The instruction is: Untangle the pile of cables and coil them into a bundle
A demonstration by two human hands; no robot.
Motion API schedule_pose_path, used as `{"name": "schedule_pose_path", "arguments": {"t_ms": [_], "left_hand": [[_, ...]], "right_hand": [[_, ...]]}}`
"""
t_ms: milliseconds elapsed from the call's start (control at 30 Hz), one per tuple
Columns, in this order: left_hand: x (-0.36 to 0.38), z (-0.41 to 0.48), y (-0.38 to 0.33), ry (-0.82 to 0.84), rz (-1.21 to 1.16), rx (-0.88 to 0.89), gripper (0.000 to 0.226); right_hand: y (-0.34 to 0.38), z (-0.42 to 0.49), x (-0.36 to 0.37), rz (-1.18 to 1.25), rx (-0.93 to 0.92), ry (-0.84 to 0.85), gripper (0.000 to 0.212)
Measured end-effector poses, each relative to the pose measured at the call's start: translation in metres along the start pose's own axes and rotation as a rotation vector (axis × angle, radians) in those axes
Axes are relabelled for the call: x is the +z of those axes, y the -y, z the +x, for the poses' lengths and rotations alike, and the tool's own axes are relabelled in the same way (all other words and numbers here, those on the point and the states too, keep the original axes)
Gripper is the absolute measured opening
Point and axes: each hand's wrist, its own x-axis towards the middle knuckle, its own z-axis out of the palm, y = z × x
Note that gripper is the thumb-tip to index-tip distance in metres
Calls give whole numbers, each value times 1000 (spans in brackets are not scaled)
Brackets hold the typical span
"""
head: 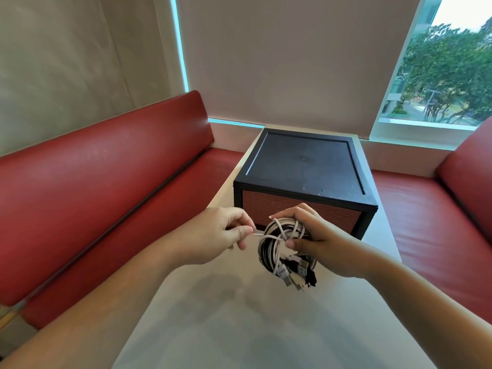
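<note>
A coiled bundle of white and black cables (274, 249) hangs in the air above the white table (239, 328). My right hand (316, 241) grips the bundle from the right, fingers curled over its top and thumb pressed on its front. Several plug ends (295, 275) dangle from the bundle's lower right. One white cable end (259, 235) runs taut from the coil to the left. My left hand (226, 233) pinches that end between thumb and fingers, just left of the bundle.
A black box (306, 169) with a reddish front panel stands on the table right behind my hands. Red benches (106, 195) flank the table on the left and right (439, 222). Blinds and a window lie beyond.
</note>
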Motion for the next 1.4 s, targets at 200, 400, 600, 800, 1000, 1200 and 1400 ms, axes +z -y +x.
{"name": "schedule_pose_path", "arguments": {"t_ms": [200, 400, 600, 800, 1000, 1200, 1400], "left_hand": [[17, -1, -16, -142, -636, -227, 15], [22, -7, -10, -80, -778, -104, 14], [39, 0, 5, -480, 170, 279, 10], [33, -4, 14, -388, 145, 475, 4], [39, -8, 20, -402, 157, 569, 16], [49, -5, 17, -447, -110, 348, 9], [40, 7, 18, -62, -334, -49, 47]], "right_hand": [[2, 16, 21, -84, 61, -193, 34], [0, 16, 26, 13, 121, -124, 30], [3, 15, 34, 91, 119, -28, 28], [5, 9, 23, 354, 166, 101, 41], [1, 5, 16, 722, 173, 192, 48], [-1, 10, 23, 679, 159, 141, 49], [3, 10, 21, 508, 146, 130, 46]]}}
